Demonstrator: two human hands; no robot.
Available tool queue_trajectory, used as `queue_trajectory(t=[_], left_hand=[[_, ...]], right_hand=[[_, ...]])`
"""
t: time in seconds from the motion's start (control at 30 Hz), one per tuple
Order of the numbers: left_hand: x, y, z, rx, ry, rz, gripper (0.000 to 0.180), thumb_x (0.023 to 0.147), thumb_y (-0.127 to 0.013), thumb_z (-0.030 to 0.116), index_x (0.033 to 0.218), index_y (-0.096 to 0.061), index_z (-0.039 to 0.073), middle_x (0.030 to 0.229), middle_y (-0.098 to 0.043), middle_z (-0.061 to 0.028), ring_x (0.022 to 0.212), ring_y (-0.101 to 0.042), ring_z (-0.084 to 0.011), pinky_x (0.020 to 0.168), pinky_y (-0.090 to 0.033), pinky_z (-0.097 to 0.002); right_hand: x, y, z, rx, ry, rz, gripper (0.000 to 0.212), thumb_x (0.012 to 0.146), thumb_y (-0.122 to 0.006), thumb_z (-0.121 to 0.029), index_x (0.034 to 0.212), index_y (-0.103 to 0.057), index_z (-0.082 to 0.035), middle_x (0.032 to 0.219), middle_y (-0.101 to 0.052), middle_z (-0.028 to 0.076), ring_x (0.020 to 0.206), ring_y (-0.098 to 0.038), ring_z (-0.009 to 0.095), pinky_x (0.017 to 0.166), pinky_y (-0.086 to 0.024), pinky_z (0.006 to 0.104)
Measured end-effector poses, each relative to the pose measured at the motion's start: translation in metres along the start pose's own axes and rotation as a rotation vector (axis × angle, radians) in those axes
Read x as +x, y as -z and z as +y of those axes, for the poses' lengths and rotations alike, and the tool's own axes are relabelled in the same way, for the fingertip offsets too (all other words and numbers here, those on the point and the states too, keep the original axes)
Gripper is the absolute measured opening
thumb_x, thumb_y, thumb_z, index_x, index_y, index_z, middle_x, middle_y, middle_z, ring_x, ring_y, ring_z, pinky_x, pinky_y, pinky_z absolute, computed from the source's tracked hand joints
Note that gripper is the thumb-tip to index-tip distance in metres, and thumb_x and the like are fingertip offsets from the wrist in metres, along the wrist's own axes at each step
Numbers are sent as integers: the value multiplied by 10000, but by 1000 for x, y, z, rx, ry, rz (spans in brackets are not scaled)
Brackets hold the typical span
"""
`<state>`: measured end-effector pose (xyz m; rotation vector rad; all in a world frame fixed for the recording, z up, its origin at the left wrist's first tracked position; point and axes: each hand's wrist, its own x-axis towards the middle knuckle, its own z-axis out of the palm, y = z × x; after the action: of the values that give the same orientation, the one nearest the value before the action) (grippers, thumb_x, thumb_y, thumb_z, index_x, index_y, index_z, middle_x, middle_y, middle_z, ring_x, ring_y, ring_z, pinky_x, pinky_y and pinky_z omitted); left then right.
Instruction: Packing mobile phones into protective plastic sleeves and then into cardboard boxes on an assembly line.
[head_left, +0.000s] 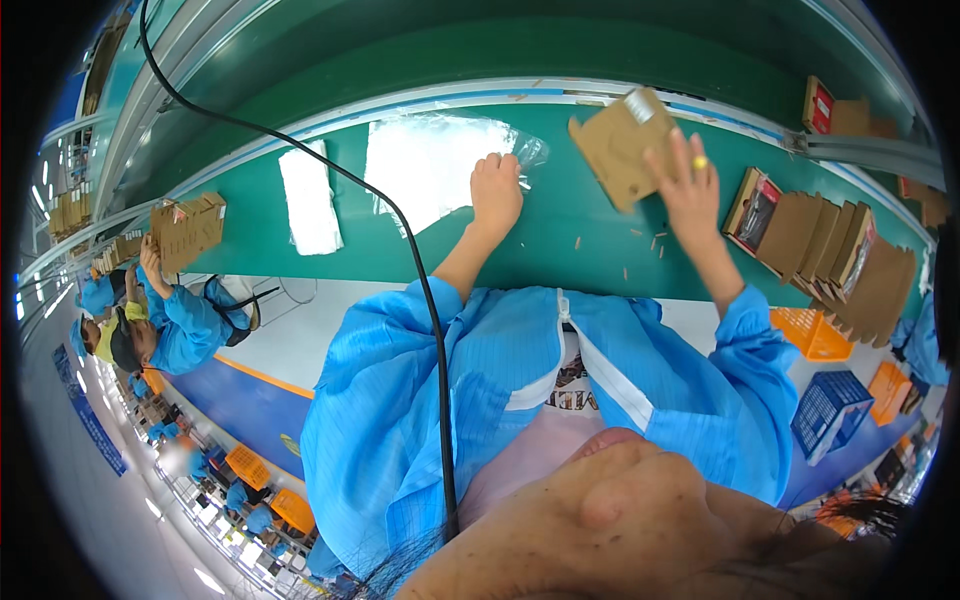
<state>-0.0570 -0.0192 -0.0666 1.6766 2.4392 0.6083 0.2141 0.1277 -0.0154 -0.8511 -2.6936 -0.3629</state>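
My left hand (496, 195) is over the green bench at the right edge of a stack of clear plastic bags (420, 165). Its fingers are curled together on the crinkled film there. A flat brown cardboard box piece (622, 150) with a white label lies tilted near the bench's back edge. Against its right side is my right hand (690, 195), fingers stretched and spread, the thumb overlapping the cardboard. One of those fingers wears a yellow finger cot.
A row of brown cardboard pieces (815, 235) stands at the right, with red-and-black packs among them. Another white sheet-like stack (310, 200) lies left. A black cable (395, 205) crosses the view. Co-workers in blue (190, 330) are at far left; crates (830, 410) stand right.
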Motion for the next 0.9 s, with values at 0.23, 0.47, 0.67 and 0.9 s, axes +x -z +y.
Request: queue_trajectory(t=[0.23,0.47,0.67,0.9], left_hand=[[3,13,4,21,-78,-34,55,818,-582,91,847,-564,48,827,-533,-139,775,-521,-322,661,-424,-425],[-6,15,28,-8,-158,-14,64,799,-606,76,836,-564,45,805,-522,-140,779,-519,-330,672,-430,-434],[-16,4,30,-22,-174,10,79,800,-603,76,855,-556,45,795,-522,-139,770,-519,-333,668,-430,-436],[-22,-3,22,-159,-70,25,59,822,-581,73,862,-559,35,820,-560,-150,800,-543,-347,701,-441,-438]], right_hand=[[-21,22,12,298,-360,25,431,826,-514,-61,1242,-555,-163,1295,-511,151,1058,-584,298,802,-485,355],[-70,29,46,216,-724,-777,489,924,-456,-430,818,-648,7,747,-650,221,725,-652,363,619,-519,456],[16,31,-116,334,-392,-406,788,705,-738,-345,1376,-356,-185,1394,-330,224,1102,-477,405,763,-473,531],[9,10,-63,921,-666,-305,622,677,-750,-416,1136,-581,-33,1059,-517,208,990,-538,307,852,-467,372]])
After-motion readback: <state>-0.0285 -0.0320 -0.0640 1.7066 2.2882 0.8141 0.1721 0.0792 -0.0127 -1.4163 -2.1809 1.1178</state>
